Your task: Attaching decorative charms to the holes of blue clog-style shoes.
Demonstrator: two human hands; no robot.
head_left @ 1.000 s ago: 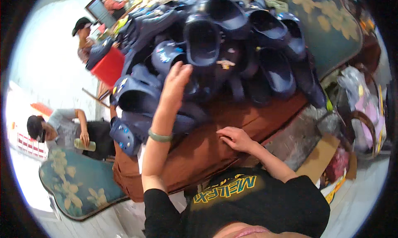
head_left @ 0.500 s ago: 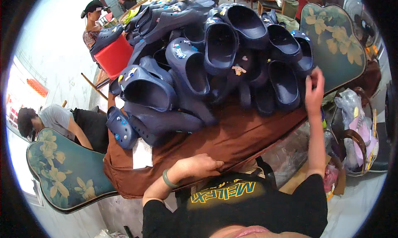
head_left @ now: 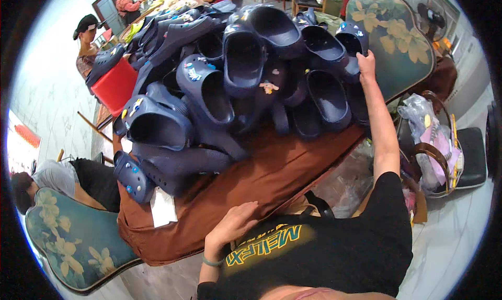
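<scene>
While navy clog (head_left: 349, 41) sits L of R hand (head_left: 366, 65), rim clamped, L hand (head_left: 232, 224) nr tbl (head_left: 277, 169), grip unclear

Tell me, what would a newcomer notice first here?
Probably the heap of navy clogs, some dotted with colourful charms, piled across the brown-covered table. Next, the right hand touching a clog at the heap's right edge. A bright red object at upper left stands out too.

brown-draped table (head_left: 272, 166) | heap of navy clogs (head_left: 243, 64) | white card (head_left: 163, 208) near left end
</scene>
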